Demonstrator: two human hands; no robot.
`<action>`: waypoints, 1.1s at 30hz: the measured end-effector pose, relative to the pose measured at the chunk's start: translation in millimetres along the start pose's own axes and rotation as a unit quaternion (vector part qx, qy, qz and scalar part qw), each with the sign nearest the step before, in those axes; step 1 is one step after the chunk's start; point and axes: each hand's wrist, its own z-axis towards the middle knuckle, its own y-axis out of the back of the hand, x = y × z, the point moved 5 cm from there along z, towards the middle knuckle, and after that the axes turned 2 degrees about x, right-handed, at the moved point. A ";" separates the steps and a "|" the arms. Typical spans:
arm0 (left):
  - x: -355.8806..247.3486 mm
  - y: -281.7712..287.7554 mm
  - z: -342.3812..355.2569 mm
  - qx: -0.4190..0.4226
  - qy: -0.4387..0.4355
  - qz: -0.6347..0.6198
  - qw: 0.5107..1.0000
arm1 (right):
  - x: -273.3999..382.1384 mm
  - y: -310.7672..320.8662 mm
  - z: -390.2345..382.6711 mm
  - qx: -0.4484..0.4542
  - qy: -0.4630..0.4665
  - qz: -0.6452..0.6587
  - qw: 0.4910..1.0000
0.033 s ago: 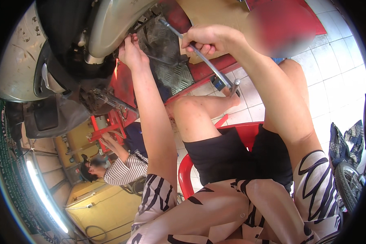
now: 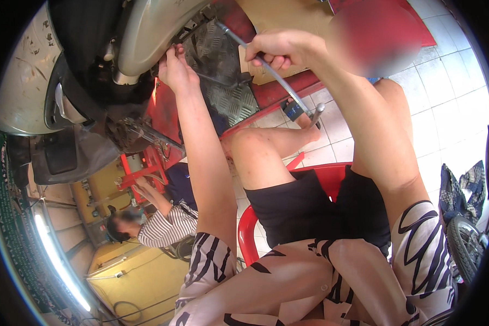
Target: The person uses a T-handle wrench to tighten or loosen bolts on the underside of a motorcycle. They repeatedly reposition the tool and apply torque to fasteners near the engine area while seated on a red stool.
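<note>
My right hand [image 2: 281,50] is closed around the shaft of a long metal socket wrench [image 2: 288,87]. The wrench slants from a tip near the tread plate down to a bent end beside my knees. Under the pale body panel [image 2: 152,38] of a motorbike, my left hand [image 2: 178,70] reaches up with its fingers curled together at the panel's lower edge. What those fingers grip is too small and too covered to make out. Dark mechanical parts of the bike surround that hand.
A diamond tread plate [image 2: 233,106] lies on a red platform with brown cardboard [image 2: 280,19] beyond. I sit on a red plastic chair [image 2: 248,233]. Another person in a striped shirt [image 2: 168,224] works at the lower left. A wheel [image 2: 466,247] stands at far right.
My right hand and the wrench have shifted slightly, the wrench's bent end moving a little to the right and up. My left hand stays in place. The other person's head has tilted.
</note>
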 end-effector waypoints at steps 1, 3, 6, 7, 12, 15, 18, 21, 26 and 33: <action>0.8 3.6 0.4 -0.014 0.008 -0.009 1.000 | 2.2 5.6 -3.3 -0.024 0.007 -0.027 0.999; 3.8 7.7 0.7 -0.040 0.024 -0.028 0.998 | 4.0 22.9 -12.7 -0.058 0.012 -0.047 0.997; 0.7 10.4 -4.8 0.015 0.014 -0.028 0.999 | 5.6 35.5 -20.8 -0.082 0.014 -0.056 0.995; 0.6 10.5 -4.8 0.008 0.007 -0.020 1.000 | 6.4 36.0 -21.9 -0.086 0.015 -0.058 0.994; -1.3 2.3 -5.1 -0.041 -0.015 0.041 0.998 | 6.7 31.0 -17.7 -0.093 0.005 -0.074 0.993; -3.5 -0.6 -6.2 -0.063 -0.029 0.094 0.993 | 9.4 28.3 -13.0 -0.095 0.004 -0.086 0.992; -7.3 -1.7 -10.4 -0.056 -0.050 0.143 0.987 | 8.6 29.2 -11.1 -0.093 0.005 -0.083 0.992; -8.4 3.7 -14.2 -0.004 -0.019 0.163 0.986 | 9.1 29.7 -11.1 -0.089 0.006 -0.081 0.993; -11.9 0.6 -14.4 -0.033 -0.076 0.176 0.981 | 9.5 28.2 -10.0 -0.087 0.013 -0.080 0.993; -9.3 -1.0 -14.7 -0.058 -0.033 0.183 0.981 | 9.5 30.3 -11.6 -0.065 0.021 -0.077 0.995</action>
